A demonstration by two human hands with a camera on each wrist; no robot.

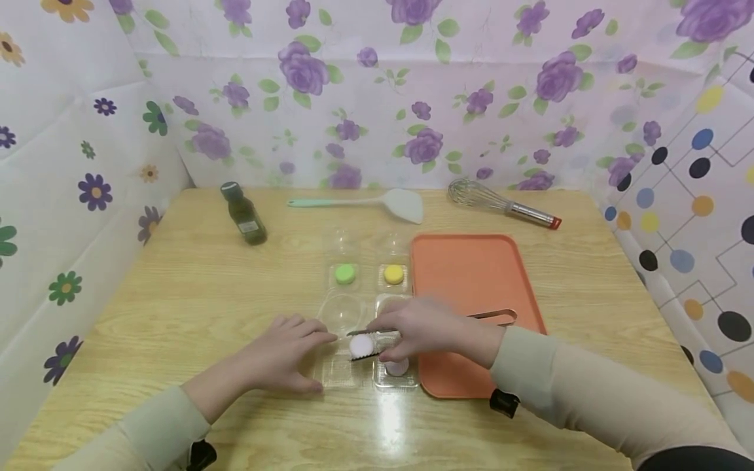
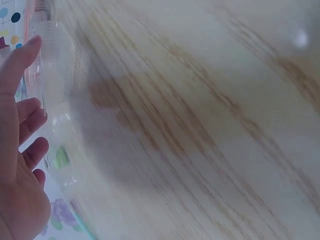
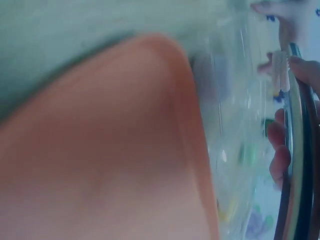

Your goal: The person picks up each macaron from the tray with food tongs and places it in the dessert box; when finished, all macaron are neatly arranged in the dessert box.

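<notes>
My right hand (image 1: 427, 327) grips metal tongs (image 1: 502, 317), whose tips pinch a round white piece (image 1: 362, 345) that looks like a small macaron. The piece hangs over the right part of an open clear plastic box (image 1: 337, 379) at front left. My left hand (image 1: 283, 356) is at that box's left side, thumb and fingers spread, fingertips at its edge; whether they press it I cannot tell. Beside it another clear box (image 1: 396, 386) holds a pale lilac piece (image 1: 396, 368), partly under my right hand. In the right wrist view the tongs (image 3: 298, 175) hold the white piece (image 3: 281, 72) upright.
Behind, two open clear boxes hold a green piece (image 1: 345, 273) and a yellow piece (image 1: 393, 273). An orange tray (image 1: 471, 268) lies right of the boxes. Along the back are a dark bottle (image 1: 244, 214), a spatula (image 1: 403, 205) and a whisk (image 1: 506, 204).
</notes>
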